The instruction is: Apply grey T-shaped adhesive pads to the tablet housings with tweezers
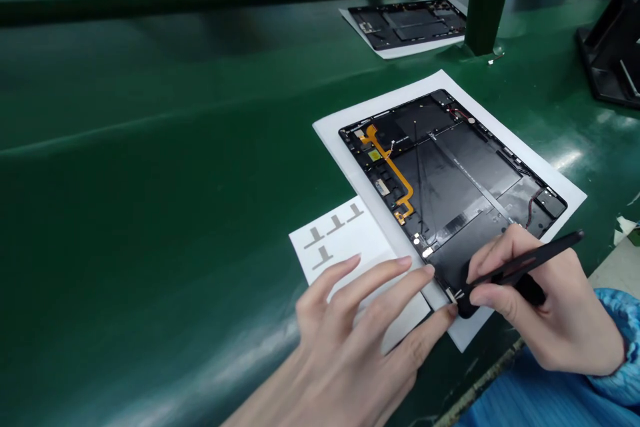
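Note:
Black tweezers (525, 259) are pinched in my right hand (550, 307), their tips at the near corner of an opened tablet (450, 173). A small pale piece (453, 295) lies at those tips, too small to name. My left hand (365, 327) is spread with its fingers apart, over a white sheet of grey T-shaped stickers (325, 233). Its thumb touches the tablet's near edge beside the tweezer tips. Inside the tablet run an orange flex cable (400, 177) and a grey strip (467, 177). White paper (570, 197) lies under the tablet.
A second opened tablet (415, 23) lies on paper at the back, beside a green post (490, 0). A black stand (610, 47) is at the far right. A small white connector (491, 61) lies on the green bench (150, 213) near the post.

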`<act>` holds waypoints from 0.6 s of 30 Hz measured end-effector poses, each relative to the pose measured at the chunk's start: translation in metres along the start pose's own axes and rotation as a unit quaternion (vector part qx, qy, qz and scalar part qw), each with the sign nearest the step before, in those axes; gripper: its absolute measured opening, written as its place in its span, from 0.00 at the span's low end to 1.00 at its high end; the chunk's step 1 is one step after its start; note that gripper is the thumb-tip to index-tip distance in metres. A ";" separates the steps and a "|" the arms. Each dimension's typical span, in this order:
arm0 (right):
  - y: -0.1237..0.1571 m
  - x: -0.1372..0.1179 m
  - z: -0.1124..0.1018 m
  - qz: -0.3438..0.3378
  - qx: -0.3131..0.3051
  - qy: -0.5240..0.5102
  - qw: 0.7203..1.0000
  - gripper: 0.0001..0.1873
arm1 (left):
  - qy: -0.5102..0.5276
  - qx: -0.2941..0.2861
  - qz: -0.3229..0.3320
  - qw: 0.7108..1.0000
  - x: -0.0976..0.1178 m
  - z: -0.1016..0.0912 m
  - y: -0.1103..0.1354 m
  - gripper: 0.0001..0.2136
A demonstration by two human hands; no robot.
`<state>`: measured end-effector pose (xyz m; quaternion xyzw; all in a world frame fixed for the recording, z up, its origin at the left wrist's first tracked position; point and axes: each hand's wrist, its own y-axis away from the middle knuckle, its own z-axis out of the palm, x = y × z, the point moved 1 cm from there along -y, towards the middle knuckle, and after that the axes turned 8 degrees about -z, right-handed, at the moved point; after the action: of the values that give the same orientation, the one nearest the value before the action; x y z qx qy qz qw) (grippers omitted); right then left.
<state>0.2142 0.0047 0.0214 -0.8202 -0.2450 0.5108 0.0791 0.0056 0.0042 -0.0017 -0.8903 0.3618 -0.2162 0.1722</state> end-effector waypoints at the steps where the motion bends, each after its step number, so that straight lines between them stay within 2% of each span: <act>1: 0.000 -0.001 0.000 -0.007 -0.003 0.005 1.000 0.05 | -0.002 -0.006 0.001 1.000 0.000 0.001 0.000 0.18; 4: 0.001 0.000 0.001 0.010 -0.001 -0.011 1.000 0.05 | -0.008 -0.038 0.004 0.999 -0.001 0.001 0.000 0.21; 10: 0.008 0.003 0.000 0.051 0.086 -0.076 0.992 0.05 | -0.016 -0.065 -0.009 0.998 0.001 -0.001 0.000 0.18; 14: 0.007 0.005 0.001 0.053 0.080 -0.074 0.993 0.08 | -0.024 -0.091 -0.028 0.995 0.003 -0.004 -0.004 0.17; 18: 0.007 0.006 0.002 0.053 0.088 -0.073 0.992 0.07 | -0.018 -0.121 -0.018 0.992 0.006 -0.007 -0.007 0.15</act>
<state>0.2172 0.0008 0.0132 -0.7826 -0.1603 0.5922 0.1052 0.0100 0.0040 0.0087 -0.9147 0.3661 -0.1580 0.0658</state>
